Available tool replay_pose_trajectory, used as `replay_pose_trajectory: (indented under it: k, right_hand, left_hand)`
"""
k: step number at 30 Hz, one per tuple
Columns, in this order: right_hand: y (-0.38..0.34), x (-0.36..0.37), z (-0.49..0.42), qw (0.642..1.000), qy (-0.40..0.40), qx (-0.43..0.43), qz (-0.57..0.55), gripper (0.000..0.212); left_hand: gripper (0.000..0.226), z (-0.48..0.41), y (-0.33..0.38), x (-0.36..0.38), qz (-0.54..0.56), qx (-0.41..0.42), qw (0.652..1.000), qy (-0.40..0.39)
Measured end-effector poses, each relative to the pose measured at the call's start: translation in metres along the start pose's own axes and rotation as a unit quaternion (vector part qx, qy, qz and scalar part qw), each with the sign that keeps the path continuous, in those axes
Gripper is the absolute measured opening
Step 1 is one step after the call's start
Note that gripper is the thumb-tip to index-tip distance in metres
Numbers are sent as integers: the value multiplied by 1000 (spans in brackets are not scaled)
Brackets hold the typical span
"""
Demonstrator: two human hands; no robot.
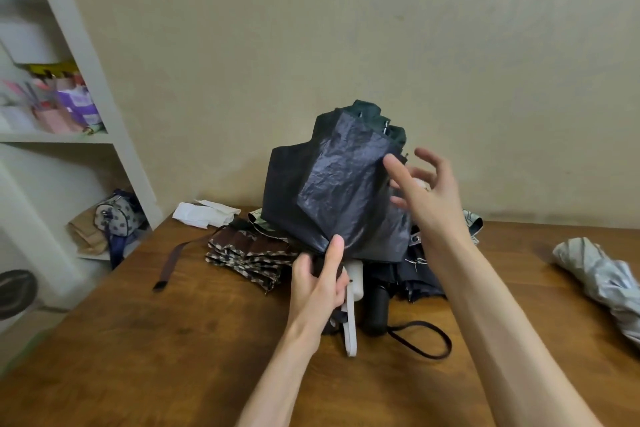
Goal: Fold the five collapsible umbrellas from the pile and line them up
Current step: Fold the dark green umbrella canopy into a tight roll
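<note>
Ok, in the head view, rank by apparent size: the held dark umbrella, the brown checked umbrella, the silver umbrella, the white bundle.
1. dark umbrella, clearly largest.
2 and 3. brown checked umbrella and silver umbrella: they look alike, and the silver one is cut by the frame edge, so unranked.
4. white bundle, smallest.

A single wide-angle view sits at the person's head, looking forward and down across the brown wooden worktop (173,340) toward the far beige wall (277,45), with a white shelf unit (114,135) at the left edge. It is close: the left hand (318,284) and right hand (426,194) enter from the near edge, and the dark blue-black folding umbrella (332,191) fills the centre.
</note>
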State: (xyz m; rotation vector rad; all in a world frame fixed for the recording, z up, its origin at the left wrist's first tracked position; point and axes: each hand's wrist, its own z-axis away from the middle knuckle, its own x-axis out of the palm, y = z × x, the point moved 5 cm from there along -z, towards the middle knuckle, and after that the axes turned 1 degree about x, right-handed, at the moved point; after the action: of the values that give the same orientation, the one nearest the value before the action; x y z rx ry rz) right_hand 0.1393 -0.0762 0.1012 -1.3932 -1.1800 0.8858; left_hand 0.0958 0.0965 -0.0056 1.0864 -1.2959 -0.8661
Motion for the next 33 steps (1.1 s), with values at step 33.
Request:
replay_pose_trajectory:
  k: [33]
  right_hand:
    - [17, 40, 8, 998, -57, 13, 8, 66]
  left_hand:
    - [45, -5, 0, 0, -80, 61, 994, -33]
